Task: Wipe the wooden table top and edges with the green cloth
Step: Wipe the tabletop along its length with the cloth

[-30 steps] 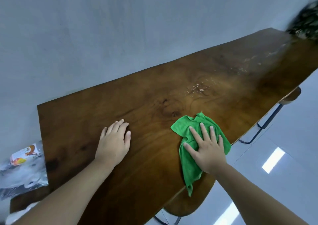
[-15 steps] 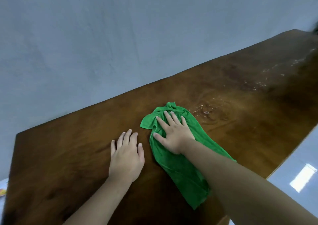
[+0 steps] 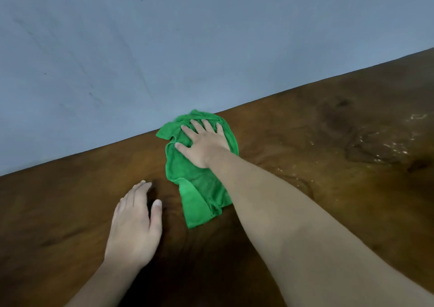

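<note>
Right hand (image 3: 204, 145), fingers spread, presses the green cloth (image 3: 199, 189) flat beneath it; left hand (image 3: 135, 227) lies flat on the surface (image 3: 328, 212) beside it. Risk: the cloth bunches against the wall (image 3: 164, 48) just ahead of the right hand and skips the edge. Water droplets (image 3: 385, 147) off to that hand's right could get missed.

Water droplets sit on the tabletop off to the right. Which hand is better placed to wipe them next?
Right. The right hand presses flat on the green cloth, on the side nearer the droplets. The left hand rests bare on the wooden table, farther from them.
</note>
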